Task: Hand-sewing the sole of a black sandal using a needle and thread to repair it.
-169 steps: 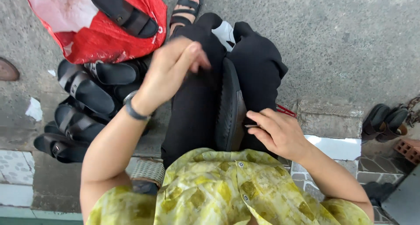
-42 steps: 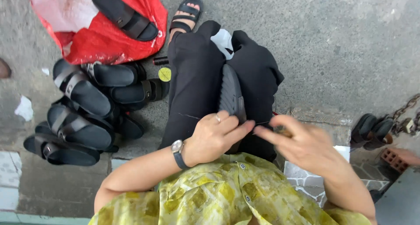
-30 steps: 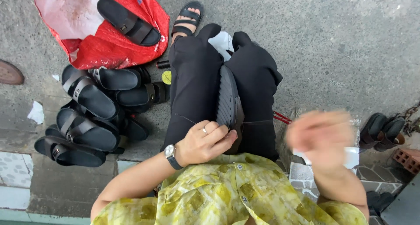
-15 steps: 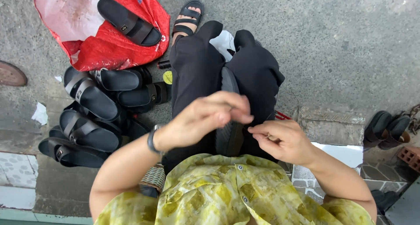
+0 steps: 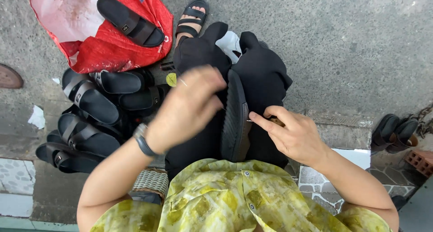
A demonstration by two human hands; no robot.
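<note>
A black sandal [image 5: 234, 119] stands on edge, clamped between my knees in black trousers [image 5: 261, 74]. My right hand [image 5: 293, 135] rests at the sandal's right edge, pinching a small wood-handled awl [image 5: 276, 120] whose metal tip touches the sole's rim. Motion-blurred, my left hand [image 5: 189, 108] is lifted above my left thigh with its fingers pinched together. A thin pale thread [image 5: 182, 82] shows beside its fingertips. A dark watch sits on my left wrist.
Several black sandals [image 5: 90, 119] are piled on the concrete at left. A red bag [image 5: 112, 47] behind them carries one more sandal [image 5: 131, 21]. A sandalled foot [image 5: 191, 18] is ahead. Dark shoes [image 5: 397, 133] and a brick [image 5: 419, 162] lie at right.
My left hand has lifted off the sandal, up and to the left. My right hand swung out to the right, then came back to the sandal's edge.
</note>
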